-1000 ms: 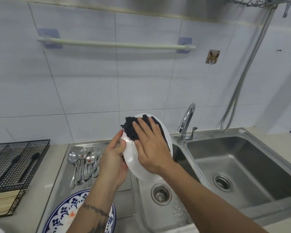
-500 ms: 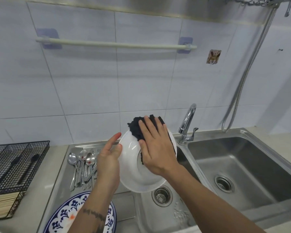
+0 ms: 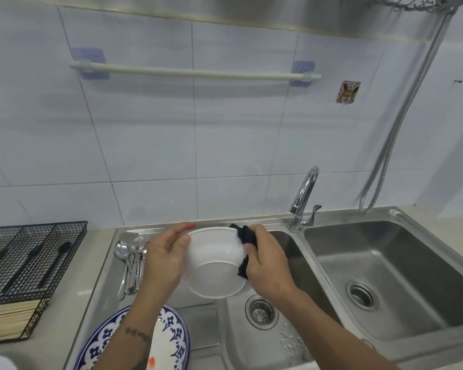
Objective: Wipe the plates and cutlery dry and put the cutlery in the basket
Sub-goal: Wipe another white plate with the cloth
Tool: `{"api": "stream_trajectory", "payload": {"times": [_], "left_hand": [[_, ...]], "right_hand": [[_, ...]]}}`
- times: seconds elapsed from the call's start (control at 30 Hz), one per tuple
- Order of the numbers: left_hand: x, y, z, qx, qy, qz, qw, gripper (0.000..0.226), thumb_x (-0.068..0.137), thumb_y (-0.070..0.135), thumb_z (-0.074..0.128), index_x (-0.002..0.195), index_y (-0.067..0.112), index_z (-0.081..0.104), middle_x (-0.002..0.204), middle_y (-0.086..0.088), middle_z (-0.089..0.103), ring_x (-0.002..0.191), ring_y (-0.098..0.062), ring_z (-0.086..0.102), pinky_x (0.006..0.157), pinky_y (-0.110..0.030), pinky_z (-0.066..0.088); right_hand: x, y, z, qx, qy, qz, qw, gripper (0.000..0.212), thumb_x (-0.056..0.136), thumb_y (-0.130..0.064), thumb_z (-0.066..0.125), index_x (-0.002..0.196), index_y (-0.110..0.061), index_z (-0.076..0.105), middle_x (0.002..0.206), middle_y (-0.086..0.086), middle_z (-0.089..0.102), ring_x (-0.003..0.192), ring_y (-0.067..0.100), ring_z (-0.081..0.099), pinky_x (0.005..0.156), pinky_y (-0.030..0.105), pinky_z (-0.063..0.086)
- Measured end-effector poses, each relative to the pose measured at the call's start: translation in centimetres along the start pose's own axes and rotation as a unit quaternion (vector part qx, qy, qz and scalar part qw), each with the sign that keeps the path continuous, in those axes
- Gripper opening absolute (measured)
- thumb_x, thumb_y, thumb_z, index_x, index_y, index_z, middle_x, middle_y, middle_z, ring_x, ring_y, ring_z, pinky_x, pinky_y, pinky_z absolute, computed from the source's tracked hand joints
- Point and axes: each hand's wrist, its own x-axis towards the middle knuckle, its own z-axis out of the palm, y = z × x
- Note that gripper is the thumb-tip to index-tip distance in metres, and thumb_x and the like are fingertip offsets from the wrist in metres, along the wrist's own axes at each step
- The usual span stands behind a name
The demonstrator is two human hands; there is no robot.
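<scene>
Head view, looking down at a kitchen sink set against a white tiled wall. A steel double sink [image 3: 401, 265] fills the lower right, its drainboard running left to a pale worktop [image 3: 64, 313]. On the worktop at far left sits a black wire basket [image 3: 35, 257] with dark-handled utensils in its compartments and pale chopsticks at its near end. A blue-and-white patterned plate [image 3: 171, 335] lies on the drainboard at the bottom, partly behind the left forearm. A white plate [image 3: 215, 263] is held tilted over the left basin, between both hands. The left hand [image 3: 163, 260] grips its left rim, thumb over the edge. The right hand [image 3: 265, 263] pinches a small dark cloth [image 3: 245, 243] against the right rim, fingers curled round it. A bunch of metal spoons and forks [image 3: 131, 265] lies on the drainboard just beside the left hand, well apart from the basket. Wiping the white plate seems to be under way; the cutlery and, judging by its place on the drainboard, the patterned plate look not yet dried. A damp rim held at only two edges could slip and strike the steel basin or the patterned plate below. The small cloth may also bunch and miss wet patches.
</scene>
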Motion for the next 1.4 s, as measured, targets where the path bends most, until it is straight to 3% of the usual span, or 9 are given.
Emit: {"api": "stream_trajectory", "payload": {"times": [0.13, 0.27, 0.47, 0.63, 0.77, 0.97, 1.07, 1.17, 1.4], "left_hand": [[-0.3, -1.5, 0.8, -0.009, 0.025, -0.024, 0.999, 0.034, 0.1, 0.004, 0.052, 0.112, 0.03, 0.069, 0.115, 0.008, 0.07, 0.1, 0.006, 0.061, 0.093, -0.022, 0.047], [-0.7, -1.0, 2.7, -0.229, 0.097, -0.158, 0.956, 0.026, 0.099, 0.027, 0.052, 0.118, 0.038, 0.066, 0.143, 0.008, 0.051, 0.138, -0.014, 0.042, 0.115, -0.049, 0.032], [0.5, 0.2, 2.9, -0.245, 0.177, -0.246, 0.921, 0.075, 0.087, -0.018, 0.033, 0.138, 0.032, 0.053, 0.134, -0.008, 0.045, 0.091, -0.024, 0.055, 0.069, -0.035, 0.051], [-1.4, 0.5, 1.6, -0.219, 0.193, -0.227, 0.929, 0.057, 0.096, -0.008, 0.04, 0.127, 0.035, 0.061, 0.131, -0.001, 0.056, 0.106, -0.028, 0.06, 0.076, -0.038, 0.053], [-3.7, 1.0, 2.2, -0.145, 0.19, -0.174, 0.955, 0.043, 0.098, 0.003, 0.048, 0.119, 0.037, 0.065, 0.121, 0.007, 0.063, 0.112, -0.026, 0.06, 0.082, -0.039, 0.052], [-6.9, 1.6, 4.1, -0.056, 0.146, -0.127, 0.98, 0.042, 0.099, 0.007, 0.053, 0.112, 0.044, 0.068, 0.123, 0.009, 0.067, 0.112, -0.019, 0.064, 0.096, -0.049, 0.054], [-8.3, 2.0, 4.8, -0.045, 0.133, -0.108, 0.984, 0.045, 0.098, 0.003, 0.053, 0.11, 0.044, 0.068, 0.12, 0.006, 0.069, 0.107, -0.018, 0.068, 0.087, -0.039, 0.057], [-9.1, 2.5, 3.9, -0.075, 0.161, -0.126, 0.976, 0.043, 0.099, 0.003, 0.05, 0.115, 0.039, 0.068, 0.117, 0.007, 0.07, 0.101, -0.017, 0.07, 0.078, -0.039, 0.059], [-11.4, 2.0, 2.1, -0.109, 0.162, -0.152, 0.969, 0.044, 0.101, 0.003, 0.048, 0.126, 0.036, 0.066, 0.122, 0.002, 0.07, 0.109, -0.023, 0.069, 0.088, -0.046, 0.058]], "right_hand": [[-2.1, -0.1, 0.7, -0.023, 0.04, -0.083, 0.996, 0.028, 0.088, -0.009, 0.047, 0.108, -0.026, 0.055, 0.098, -0.018, 0.054, 0.093, 0.012, 0.051, 0.078, 0.034, 0.046], [-3.0, -0.4, 1.1, -0.102, 0.06, -0.193, 0.974, 0.03, 0.076, 0.001, 0.049, 0.1, -0.015, 0.059, 0.093, -0.006, 0.056, 0.084, 0.018, 0.049, 0.07, 0.031, 0.043], [-4.5, -0.1, 0.3, -0.114, -0.026, -0.24, 0.964, 0.033, 0.081, -0.004, 0.047, 0.11, -0.015, 0.059, 0.101, -0.003, 0.058, 0.094, 0.02, 0.051, 0.088, 0.03, 0.041], [-6.2, 1.8, -1.4, -0.06, -0.13, -0.198, 0.97, 0.038, 0.091, -0.015, 0.047, 0.126, -0.024, 0.056, 0.126, -0.013, 0.056, 0.128, 0.004, 0.041, 0.113, 0.033, 0.028], [-5.6, 3.1, -2.9, -0.064, -0.126, -0.126, 0.982, 0.039, 0.09, -0.015, 0.047, 0.127, -0.027, 0.057, 0.123, -0.025, 0.048, 0.115, -0.018, 0.029, 0.116, 0.034, 0.024], [-5.0, 1.7, -1.8, -0.052, -0.1, -0.084, 0.99, 0.036, 0.093, -0.023, 0.046, 0.129, -0.028, 0.053, 0.13, -0.017, 0.048, 0.119, 0.005, 0.043, 0.109, 0.028, 0.033], [-6.5, 0.6, -1.0, -0.015, -0.14, -0.096, 0.985, 0.052, 0.093, -0.029, 0.05, 0.143, -0.027, 0.037, 0.148, -0.012, 0.027, 0.135, 0.008, 0.03, 0.114, 0.022, 0.023], [-8.1, 1.0, -0.8, -0.053, -0.149, -0.103, 0.982, 0.059, 0.089, -0.036, 0.051, 0.142, -0.027, 0.027, 0.154, -0.003, 0.015, 0.142, 0.016, 0.02, 0.118, 0.035, 0.022], [-8.7, 0.3, 0.9, -0.165, -0.2, -0.09, 0.962, 0.063, 0.1, -0.036, 0.028, 0.155, -0.025, 0.0, 0.163, 0.002, -0.012, 0.148, 0.023, -0.016, 0.12, 0.04, -0.008]]}}
